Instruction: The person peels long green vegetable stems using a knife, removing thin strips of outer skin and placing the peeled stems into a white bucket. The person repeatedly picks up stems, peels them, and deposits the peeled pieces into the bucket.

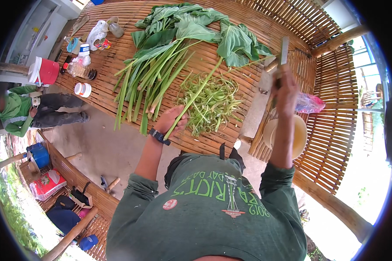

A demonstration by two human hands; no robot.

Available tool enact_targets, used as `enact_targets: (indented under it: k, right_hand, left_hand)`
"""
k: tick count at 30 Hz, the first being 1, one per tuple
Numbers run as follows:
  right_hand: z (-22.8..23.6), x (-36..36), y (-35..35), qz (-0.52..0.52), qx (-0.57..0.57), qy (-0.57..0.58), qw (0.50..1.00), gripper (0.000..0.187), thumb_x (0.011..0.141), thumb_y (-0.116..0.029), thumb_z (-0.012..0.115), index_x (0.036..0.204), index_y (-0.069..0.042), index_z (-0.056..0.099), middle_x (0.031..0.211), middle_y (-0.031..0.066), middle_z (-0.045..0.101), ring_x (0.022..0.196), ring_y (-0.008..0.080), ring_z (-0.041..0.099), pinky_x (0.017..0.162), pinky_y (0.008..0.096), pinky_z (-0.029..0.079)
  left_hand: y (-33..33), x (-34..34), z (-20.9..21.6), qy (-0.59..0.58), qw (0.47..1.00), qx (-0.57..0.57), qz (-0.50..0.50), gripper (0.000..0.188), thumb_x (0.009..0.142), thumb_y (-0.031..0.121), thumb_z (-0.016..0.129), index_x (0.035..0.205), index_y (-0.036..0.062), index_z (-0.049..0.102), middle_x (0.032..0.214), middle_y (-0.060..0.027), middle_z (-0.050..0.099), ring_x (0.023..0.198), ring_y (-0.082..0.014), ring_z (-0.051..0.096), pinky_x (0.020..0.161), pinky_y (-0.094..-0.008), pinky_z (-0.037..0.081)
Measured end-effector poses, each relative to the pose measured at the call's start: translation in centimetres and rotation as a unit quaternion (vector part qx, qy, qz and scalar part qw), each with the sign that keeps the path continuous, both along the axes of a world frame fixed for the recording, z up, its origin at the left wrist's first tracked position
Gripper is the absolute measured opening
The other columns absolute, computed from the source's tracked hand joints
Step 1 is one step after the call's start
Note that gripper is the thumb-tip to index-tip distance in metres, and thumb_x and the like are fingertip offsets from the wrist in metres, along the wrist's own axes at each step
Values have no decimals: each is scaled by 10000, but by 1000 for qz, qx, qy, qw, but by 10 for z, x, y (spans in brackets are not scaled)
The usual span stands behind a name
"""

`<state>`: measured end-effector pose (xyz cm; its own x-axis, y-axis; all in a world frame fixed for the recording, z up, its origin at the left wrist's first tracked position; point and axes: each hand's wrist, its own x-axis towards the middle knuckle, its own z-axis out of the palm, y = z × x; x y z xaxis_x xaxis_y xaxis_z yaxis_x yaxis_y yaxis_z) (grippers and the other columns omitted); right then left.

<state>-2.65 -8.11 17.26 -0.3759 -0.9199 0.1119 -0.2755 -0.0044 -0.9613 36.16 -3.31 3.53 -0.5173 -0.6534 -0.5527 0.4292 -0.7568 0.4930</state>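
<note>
My left hand [172,120] is closed round the lower end of a long green leaf stalk [200,88], which slants up over the table to a broad drooping leaf [241,43]. My right hand [286,93], slightly blurred, grips a knife [284,51] with its blade pointing away from me. A thin strip of peel [255,62] stretches between the stalk's top and the knife. Beneath the held stalk lies a heap of curly green peelings [215,104]. Left of it rests a bundle of leafy stalks [154,82], their large leaves [165,19] spread toward the far side.
The bamboo-slat table [106,85] carries bottles [80,71], a white jar [82,90] and plastic bags at left. A red bucket [45,71] stands beyond, near another person [19,106] in green. At right, a pale round object [294,137] and a pink plastic bag [310,103] rest on a bamboo bench.
</note>
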Motion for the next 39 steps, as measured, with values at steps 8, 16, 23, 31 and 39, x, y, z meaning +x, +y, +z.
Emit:
enact_targets:
  k: [8,16,23,31,39]
  right_hand:
    - [37,-69,-46,-159,-139,-159,964,339,1109,-354,570,1213,-48,673,747,17,593,513,71,432,454,251,355]
    - [-6,-88,-67,-197,-102,-143,965,327,1097,-326,587,1246,-50,682,733,1,585,524,84,469,447,263,373]
    - [-110,-1,-19,101,24,200,974,385,1084,-323,619,1449,-209,661,756,-13,621,649,99,560,561,274,466]
    - [-69,127,75,271,150,173,935,601,1086,-405,577,1623,-179,430,792,191,707,695,323,706,653,462,548]
    - [-38,158,119,393,26,141,908,610,1037,-266,644,1600,-128,451,852,220,687,648,378,648,654,462,528]
  left_hand:
    - [25,34,-14,-33,998,30,-53,235,1111,345,573,1176,121,546,853,-3,514,621,-73,483,461,-205,389]
    - [34,58,-45,-112,993,13,-36,269,1111,358,571,1206,107,582,866,-13,534,619,-83,503,468,-211,412]
    - [11,8,-16,-41,994,-13,102,338,1119,349,557,1282,56,602,872,-3,583,636,-90,543,478,-232,441]
    - [-20,-36,0,46,985,14,168,239,1133,313,517,1166,77,535,939,-30,574,734,-118,533,547,-241,457]
    - [-23,-43,-7,110,974,40,194,388,1125,346,525,1338,22,523,900,-32,546,683,-131,501,539,-278,439]
